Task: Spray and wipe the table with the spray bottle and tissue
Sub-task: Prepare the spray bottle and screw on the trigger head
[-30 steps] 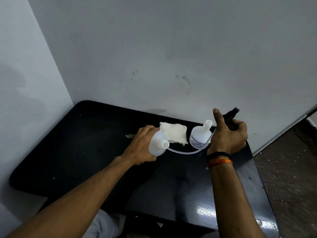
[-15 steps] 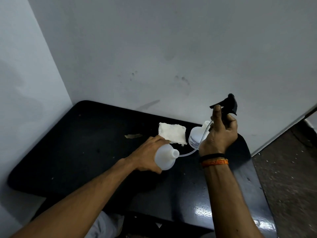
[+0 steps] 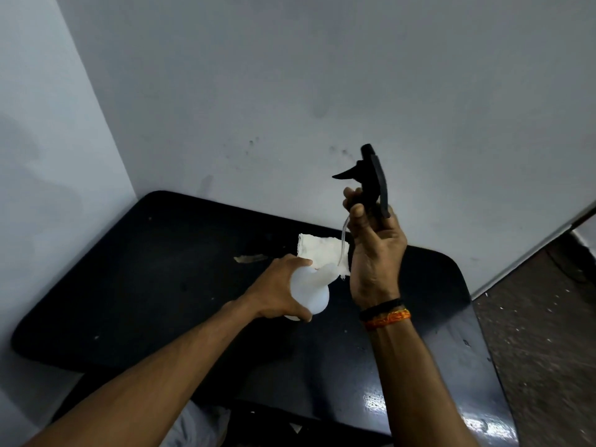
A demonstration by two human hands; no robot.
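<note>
My left hand (image 3: 283,290) is curled round the white bottle (image 3: 311,293), holding it tilted just above the worktop (image 3: 161,285), its open neck pointing toward the far wall. My right hand (image 3: 375,253) is raised above the worktop and grips the black spray head (image 3: 367,179), which is off the bottle; its thin clear tube (image 3: 343,240) hangs down beside my fingers, and I think its lower end is clear of the neck, though the blur makes that hard to judge. Black and orange bands (image 3: 385,314) circle that wrist. Behind the bottle a folded white tissue (image 3: 322,253) lies on the black worktop, with a small pale scrap (image 3: 250,258) just left of it. The worktop sits in a corner of grey walls (image 3: 290,75).
</note>
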